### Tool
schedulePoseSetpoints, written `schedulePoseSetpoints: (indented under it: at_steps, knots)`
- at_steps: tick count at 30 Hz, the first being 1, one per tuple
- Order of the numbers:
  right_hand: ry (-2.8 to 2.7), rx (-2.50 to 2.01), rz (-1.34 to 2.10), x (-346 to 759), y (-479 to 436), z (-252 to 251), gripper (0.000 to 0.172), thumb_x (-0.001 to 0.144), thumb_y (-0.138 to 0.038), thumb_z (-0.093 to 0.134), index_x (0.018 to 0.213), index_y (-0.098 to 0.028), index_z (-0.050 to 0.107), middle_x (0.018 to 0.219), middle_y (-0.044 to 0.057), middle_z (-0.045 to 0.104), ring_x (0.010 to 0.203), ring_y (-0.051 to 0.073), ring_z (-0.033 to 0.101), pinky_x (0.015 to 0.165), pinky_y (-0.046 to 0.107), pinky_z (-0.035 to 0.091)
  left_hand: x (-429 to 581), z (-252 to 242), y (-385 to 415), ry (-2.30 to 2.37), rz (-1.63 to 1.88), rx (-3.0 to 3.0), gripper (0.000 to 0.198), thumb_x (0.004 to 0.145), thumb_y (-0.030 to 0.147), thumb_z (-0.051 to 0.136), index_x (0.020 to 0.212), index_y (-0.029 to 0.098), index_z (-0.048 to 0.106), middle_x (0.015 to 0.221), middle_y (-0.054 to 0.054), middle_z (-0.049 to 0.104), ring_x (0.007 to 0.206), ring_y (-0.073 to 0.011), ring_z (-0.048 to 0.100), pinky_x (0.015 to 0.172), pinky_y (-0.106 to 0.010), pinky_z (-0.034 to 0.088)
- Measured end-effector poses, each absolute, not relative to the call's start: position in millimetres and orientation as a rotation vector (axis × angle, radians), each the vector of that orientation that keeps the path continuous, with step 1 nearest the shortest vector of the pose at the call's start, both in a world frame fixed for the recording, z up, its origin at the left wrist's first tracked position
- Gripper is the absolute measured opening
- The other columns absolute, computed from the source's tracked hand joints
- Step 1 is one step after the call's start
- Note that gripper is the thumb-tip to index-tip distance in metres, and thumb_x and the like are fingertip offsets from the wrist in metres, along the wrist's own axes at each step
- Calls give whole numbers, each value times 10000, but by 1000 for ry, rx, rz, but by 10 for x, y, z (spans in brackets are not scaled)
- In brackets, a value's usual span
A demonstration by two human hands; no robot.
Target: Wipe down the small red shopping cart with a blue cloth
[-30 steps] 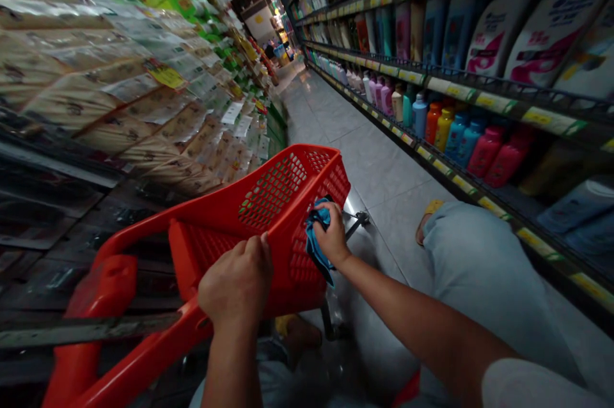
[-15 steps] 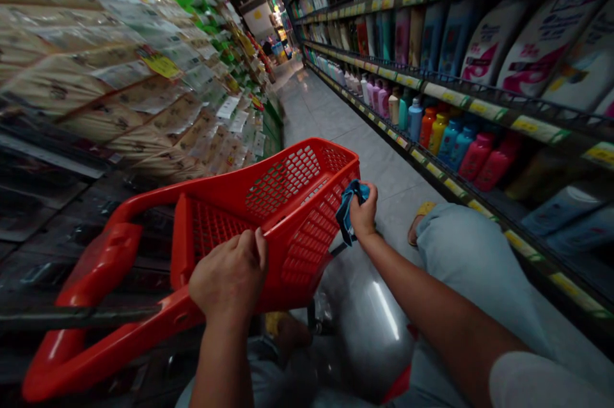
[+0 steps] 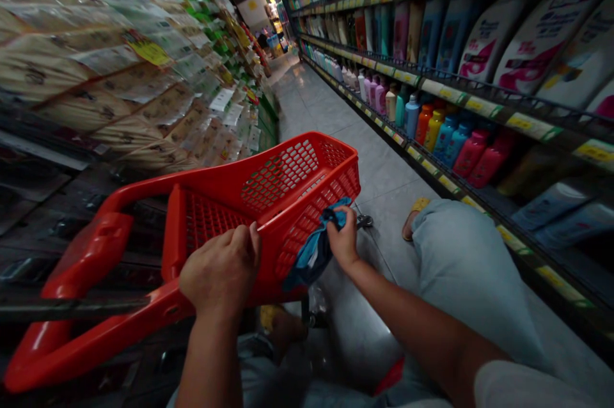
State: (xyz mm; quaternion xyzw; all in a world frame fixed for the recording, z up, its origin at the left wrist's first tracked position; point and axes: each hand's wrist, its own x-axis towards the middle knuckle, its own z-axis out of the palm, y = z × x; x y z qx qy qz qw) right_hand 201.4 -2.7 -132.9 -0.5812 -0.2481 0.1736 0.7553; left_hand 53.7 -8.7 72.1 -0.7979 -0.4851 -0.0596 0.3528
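Note:
A red plastic shopping cart [image 3: 215,174] with perforated sides stands in front of me, its handle toward the lower left. My left hand [image 3: 223,267] is closed over the cart's near top rim. In my right hand [image 3: 343,235] is a bunched blue cloth [image 3: 314,245], pressed against the outside of the near perforated side. The cloth hangs down and hides part of that side. A caster wheel [image 3: 365,221] shows just beyond my right hand.
Shelves of bottles [image 3: 472,152] with price-tag rails run along the right. Stacked plastic-wrapped packages [image 3: 158,101] line the left. Grey floor tiles [image 3: 321,101] lead down the aisle. My bent knee [image 3: 470,267] is close to the lower shelf.
My right hand has moved with the cloth from near the cart's far corner back along its side, toward me and left. The cloth is spread out more. My left hand stays on the rim.

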Motion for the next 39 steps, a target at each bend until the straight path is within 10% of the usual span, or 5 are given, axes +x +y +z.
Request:
schedulePoseSetpoints:
  at_steps: [8, 20, 35, 39]
  knots:
    - [-372, -1308, 309, 3648, 502, -852, 315, 768, -178, 544, 1082, -192, 536, 1134, 64, 612, 971, 143, 546, 975, 284, 421, 390, 711, -60, -1016, -251, -2083, 401, 1006, 336, 468, 633, 225, 565, 570, -23, 618, 626, -192, 612, 590, -329, 289]
    - [-363, -1325, 621, 4024, -90, -803, 241, 656, -315, 647, 881, -229, 666, 730, -18, 646, 661, 171, 553, 655, 308, 455, 455, 663, 60, -1135, -346, -2241, 434, 991, 421, 485, 622, 226, 603, 617, -17, 664, 641, -182, 613, 638, -326, 351]
    - [-512, -1287, 481, 3708, -376, -672, 303, 718, -297, 620, 1013, -234, 650, 959, -16, 689, 858, 156, 608, 899, 298, 465, 2018, 49, -869, -1025, -119, -2811, 354, 1020, 433, 427, 854, 199, 634, 636, -57, 704, 598, -238, 686, 578, -334, 396]
    - [-290, -1345, 592, 3591, -191, -1018, 175, 684, -298, 617, 848, -243, 596, 749, -32, 653, 734, 167, 601, 747, 291, 495, 1990, 6, -910, -1119, -3, -2698, 347, 1018, 426, 424, 842, 190, 606, 587, -70, 682, 554, -239, 689, 508, -314, 376]
